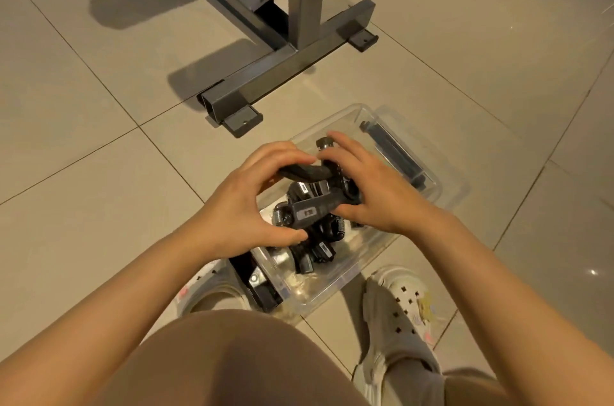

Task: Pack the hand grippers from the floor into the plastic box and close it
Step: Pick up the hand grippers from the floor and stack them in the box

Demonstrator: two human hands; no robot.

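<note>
Seen from above, looking down past bent knees in tan trousers (pixel 212 362). Clear plastic box (pixel 335 286) set on the tiled floor (pixel 83 173), just in front of two pale perforated clogs (pixel 403 299), lid off and not identifiable anywhere. Inside it, a heap of black hand grippers (pixel 310 216) with coiled metal springs and small grey labels, piled up past the middle of the box. Left hand (pixel 246 203) over the near-left part of the heap, fingers curled around the black handle of the topmost gripper, thumb lower down against the pile. Right hand (pixel 368 189) over the right part of the heap, fingers curled onto the same tangle, thumb pressing the labelled dark handle in the centre; fingertips of both hands nearly meeting at the top of the pile. Impossible to say whether both hands grip one gripper or two neighbouring ones. Along the far right wall of the box, a long dark clip-like piece (pixel 395 153), and a matching black piece (pixel 255 282) outside the near-left end, beside the left clog. Beyond the box, a grey steel frame (pixel 292 53) of square tubing with flat bolted foot plates, standing on the floor, well apart from the hands.
</note>
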